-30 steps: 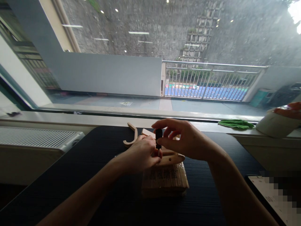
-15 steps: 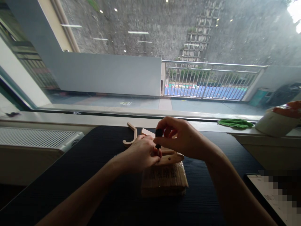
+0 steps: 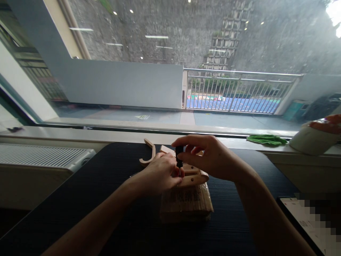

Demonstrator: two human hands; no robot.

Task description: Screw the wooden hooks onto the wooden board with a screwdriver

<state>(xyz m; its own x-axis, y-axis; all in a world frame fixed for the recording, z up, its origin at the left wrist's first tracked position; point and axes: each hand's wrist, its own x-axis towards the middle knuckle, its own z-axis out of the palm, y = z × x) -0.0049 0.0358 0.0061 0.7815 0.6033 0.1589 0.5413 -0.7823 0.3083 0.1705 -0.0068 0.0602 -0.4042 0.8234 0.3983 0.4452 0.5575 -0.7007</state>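
My right hand (image 3: 210,158) pinches a small black-handled screwdriver (image 3: 179,156) upright, its tip down on a flat curved wooden piece (image 3: 194,176). My left hand (image 3: 160,174) is closed on the left end of that wooden piece, right beside the screwdriver tip. The piece rests on a brown wrapped packet (image 3: 185,206) lying on the dark table (image 3: 80,199). A second, hook-shaped wooden part (image 3: 149,153) lies just behind my left hand.
A window sill runs along the far table edge, with a green cloth (image 3: 266,139) and a white container (image 3: 311,140) at the right. A white radiator (image 3: 42,156) stands at the left. A pixelated sheet (image 3: 309,220) lies at the table's near right corner.
My right hand's fingers have shifted round the screwdriver handle, twisting it in place. The left hand and the wooden piece have stayed where they were.
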